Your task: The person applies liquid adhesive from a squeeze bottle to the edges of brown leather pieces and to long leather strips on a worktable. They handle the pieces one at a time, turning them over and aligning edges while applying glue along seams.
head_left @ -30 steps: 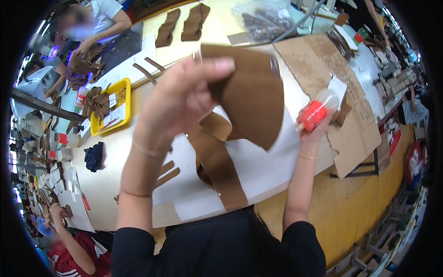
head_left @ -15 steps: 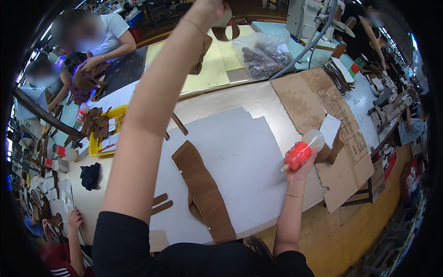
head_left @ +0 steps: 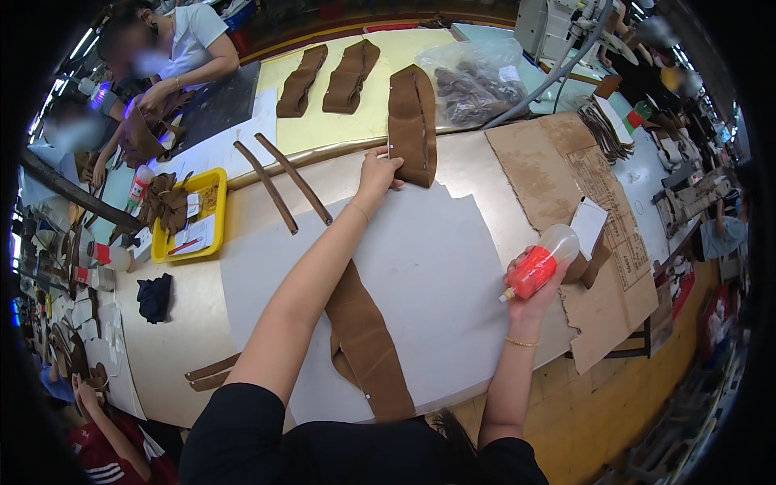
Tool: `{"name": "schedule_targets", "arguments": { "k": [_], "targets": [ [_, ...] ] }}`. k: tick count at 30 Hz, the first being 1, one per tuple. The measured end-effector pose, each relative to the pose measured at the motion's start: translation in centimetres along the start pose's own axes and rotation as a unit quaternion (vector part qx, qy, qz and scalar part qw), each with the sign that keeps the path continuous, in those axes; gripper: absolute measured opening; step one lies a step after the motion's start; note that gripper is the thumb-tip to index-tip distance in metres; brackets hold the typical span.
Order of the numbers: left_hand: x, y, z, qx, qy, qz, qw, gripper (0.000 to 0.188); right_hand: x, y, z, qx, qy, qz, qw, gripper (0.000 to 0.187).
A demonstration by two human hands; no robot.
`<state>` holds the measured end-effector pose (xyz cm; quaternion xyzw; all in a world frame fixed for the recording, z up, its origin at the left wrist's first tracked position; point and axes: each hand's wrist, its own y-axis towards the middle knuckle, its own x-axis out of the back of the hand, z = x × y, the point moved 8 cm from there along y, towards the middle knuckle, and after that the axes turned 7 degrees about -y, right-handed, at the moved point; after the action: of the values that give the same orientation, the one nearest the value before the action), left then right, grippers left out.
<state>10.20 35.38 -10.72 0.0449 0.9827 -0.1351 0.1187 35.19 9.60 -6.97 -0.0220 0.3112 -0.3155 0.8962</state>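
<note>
My left hand (head_left: 378, 173) reaches across the table and pinches the near end of a brown leather piece (head_left: 412, 121), which extends away from me over the table's far edge. In my right hand (head_left: 543, 296) is a clear squeeze bottle (head_left: 533, 272) with a red label, its nozzle pointing left and down. A second, long brown leather piece (head_left: 368, 343) lies on the grey sheet (head_left: 436, 283) in front of me; my left forearm covers part of it. Two short brown strips (head_left: 212, 372) rest left of that forearm, partly behind my sleeve.
Two long dark bars (head_left: 293, 178) lie left of my hand. A yellow tray (head_left: 220, 218) and a dark cloth (head_left: 153, 298) are at left. Torn cardboard (head_left: 529, 174) lies at right. More leather pieces (head_left: 349, 77) and a plastic bag (head_left: 473, 81) are beyond. A co-worker (head_left: 194, 48) works at far left.
My left arm has come down from high across the view, bringing the leather piece nearer the table. Two leather pieces on the yellow surface now show fully. My right hand still holds the bottle.
</note>
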Motion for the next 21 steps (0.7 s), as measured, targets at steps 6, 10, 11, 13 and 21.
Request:
{"name": "schedule_targets", "arguments": {
  "k": [6, 10, 11, 13, 21],
  "targets": [
    [0.7, -2.6, -1.9, -0.136, 0.098, -0.045, 0.985, 0.058, 0.0, 0.1, -0.6, -0.034, 0.012, 0.023, 0.999, 0.067],
    [-0.5, -10.6, -6.6, -0.299, 0.302, 0.032, 0.905, 0.055, 0.5, 0.1, -0.6, -0.035, 0.011, 0.006, 0.999, 0.067],
    [0.2, -13.2, -7.5, -0.282, 0.282, 0.066, 0.914, 0.05, 0.5, 0.1, -0.6, -0.033, 0.008, 0.006, 0.999, 0.067],
    [3.4, -16.9, -8.0, -0.251, 0.297, 0.059, 0.919, 0.035, 0.4, 0.0, -0.7, -0.034, 0.004, 0.0, 0.999, 0.067],
    [16.2, -24.3, 1.0, 0.071, -0.002, -0.09, 0.993, 0.035, 0.4, 0.4, -1.3, -0.045, 0.001, 0.006, 0.999, 0.067]
  ]
}}
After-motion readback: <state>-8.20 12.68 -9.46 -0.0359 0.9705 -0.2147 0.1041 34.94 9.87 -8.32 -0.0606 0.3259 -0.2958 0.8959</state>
